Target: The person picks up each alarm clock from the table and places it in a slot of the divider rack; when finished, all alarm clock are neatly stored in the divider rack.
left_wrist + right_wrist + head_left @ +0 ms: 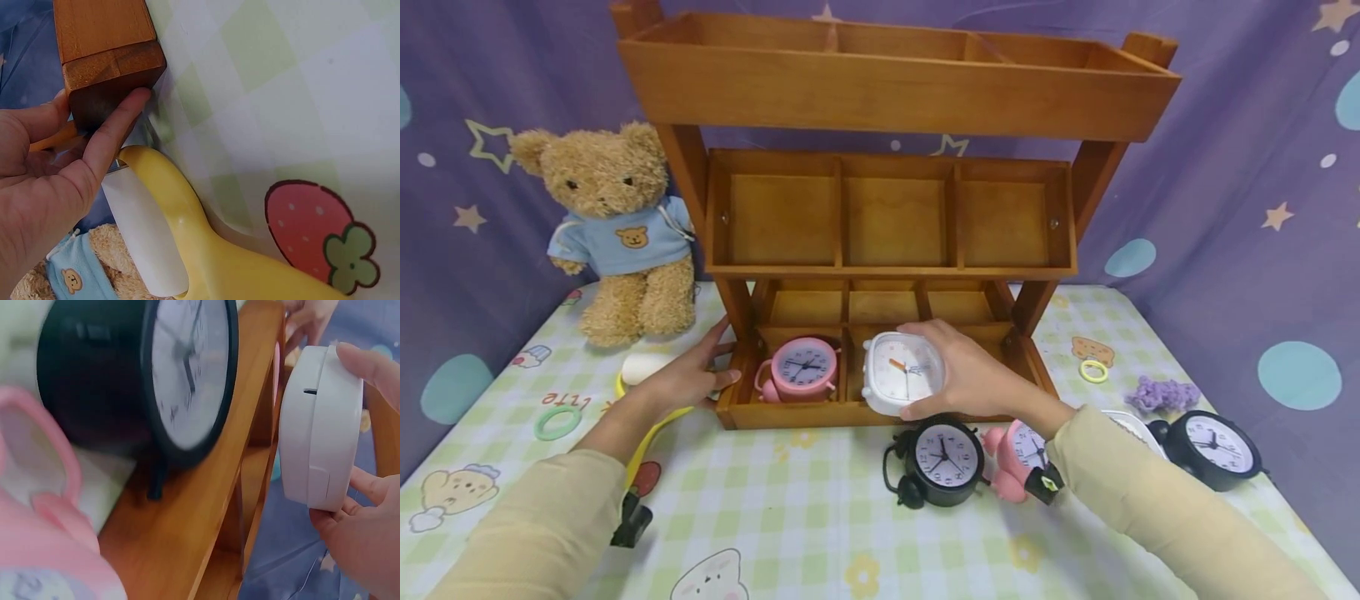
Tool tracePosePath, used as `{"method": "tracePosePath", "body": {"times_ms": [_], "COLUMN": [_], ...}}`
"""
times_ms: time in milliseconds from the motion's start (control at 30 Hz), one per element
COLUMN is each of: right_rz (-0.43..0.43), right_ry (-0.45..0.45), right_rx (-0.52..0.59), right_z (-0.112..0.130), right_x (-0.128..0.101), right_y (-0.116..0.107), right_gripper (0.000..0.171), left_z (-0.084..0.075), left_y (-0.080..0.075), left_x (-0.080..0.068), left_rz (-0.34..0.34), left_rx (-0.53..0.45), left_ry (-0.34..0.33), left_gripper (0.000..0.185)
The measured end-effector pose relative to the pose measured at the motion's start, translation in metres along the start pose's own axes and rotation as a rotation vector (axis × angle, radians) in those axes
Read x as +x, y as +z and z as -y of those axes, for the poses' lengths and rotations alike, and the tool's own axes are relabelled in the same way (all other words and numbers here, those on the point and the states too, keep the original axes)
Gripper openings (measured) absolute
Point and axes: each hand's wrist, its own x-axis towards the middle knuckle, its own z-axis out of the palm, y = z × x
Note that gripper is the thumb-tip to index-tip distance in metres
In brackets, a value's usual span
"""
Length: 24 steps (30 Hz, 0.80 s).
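From the head camera, the right hand [973,375] is gripping a white square alarm clock [902,372], fingers curled over its top and thumb under its lower edge, holding it upright at the middle compartment of the bottom tier of the wooden three-tier shelf [891,212]. A pink twin-bell clock [802,368] is sitting in the compartment to its left. The left hand [688,377] is resting with relaxed fingers against the shelf's left front corner, just beside a yellow-handled lint roller [647,392]. In front of the shelf a black alarm clock [942,460] and another pink clock [1018,454] are standing on the checked tablecloth [790,508]; a second black clock [1213,446] is lying further right. A teddy bear [617,229] in a blue hoodie is sitting at the back left. Upside-down red lettering on the cloth near a green ring [557,423] is too small to read surely. At the left wrist, straight fingers [115,134] are pressing the wooden corner post [109,59], the roller touching them. At the right wrist, fingertips [369,362] are pinching the white clock's casing [319,425] beside the shelf's front rail.
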Motion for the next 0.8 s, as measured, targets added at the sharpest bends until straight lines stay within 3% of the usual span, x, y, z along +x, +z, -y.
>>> {"method": "tracePosePath", "body": {"times_ms": [200,400,800], "right_rz": [0.013,0.041,0.182], "right_ry": [0.038,0.006,0.06], "right_rx": [-0.019,-0.02,-0.053], "right_z": [-0.012,-0.021,-0.028], "right_x": [0.018,0.038,0.066], "right_y": [-0.004,-0.006,0.003], "right_gripper": [0.096,0.089,0.091], "left_z": [0.0,-0.001,-0.001], "left_y": [0.0,0.001,0.001], "left_x": [-0.001,-0.001,-0.002], "left_rz": [-0.002,-0.006,-0.006], "left_rx": [0.0,0.005,0.0], "left_ry": [0.005,0.003,0.002], "left_gripper": [0.092,0.091,0.092]}}
